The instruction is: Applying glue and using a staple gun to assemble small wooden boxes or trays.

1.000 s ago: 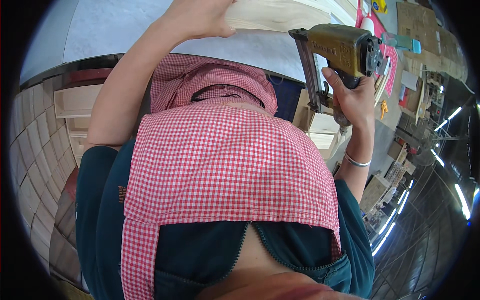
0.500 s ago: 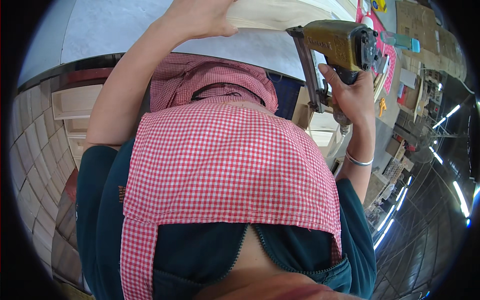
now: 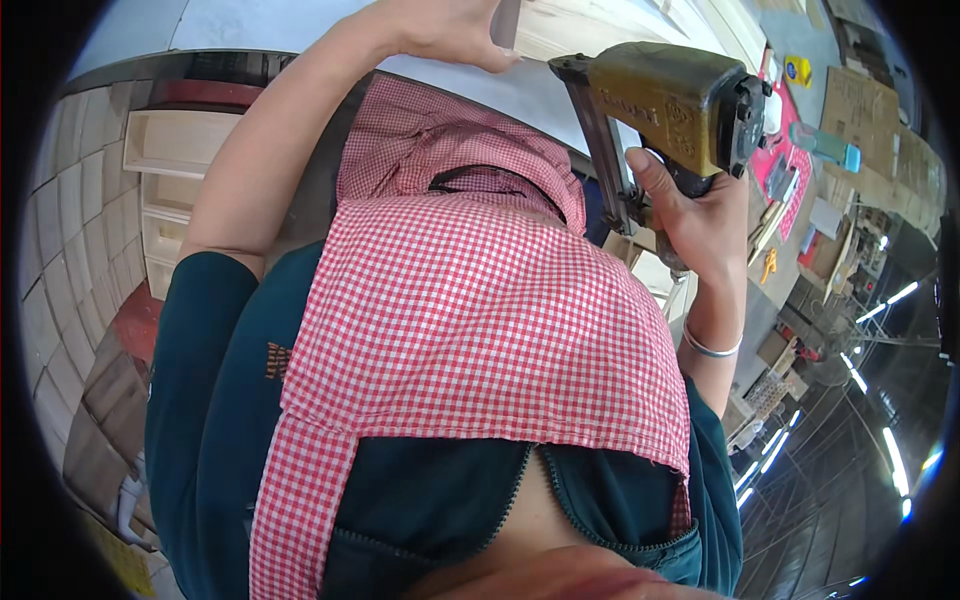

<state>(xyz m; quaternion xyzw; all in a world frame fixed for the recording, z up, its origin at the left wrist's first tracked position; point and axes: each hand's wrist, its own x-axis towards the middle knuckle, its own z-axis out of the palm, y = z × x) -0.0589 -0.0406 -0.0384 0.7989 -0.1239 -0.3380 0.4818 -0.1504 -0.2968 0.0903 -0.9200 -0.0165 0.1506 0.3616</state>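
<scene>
My right hand is wrapped around the handle of a pneumatic nail gun, a worn brass-coloured tool with a dark magazine. The gun's nose is close to the pale wooden board at the top of the view; I cannot tell whether they touch. My left hand is at the near end of that wood, thumb stretched along it and palm curved around its end. The picture's upper edge cuts off most of its fingers.
Pale wooden boxes are stacked below the worktable at left. Right of the gun are a clear bottle with a teal end, a yellow container and cardboard. An orange tool lies farther right.
The view has shifted, and the nail gun appears larger and tilted a little differently. My left hand shows slightly farther right, nearer the gun's nose. Both hands keep their positions on wood and handle.
</scene>
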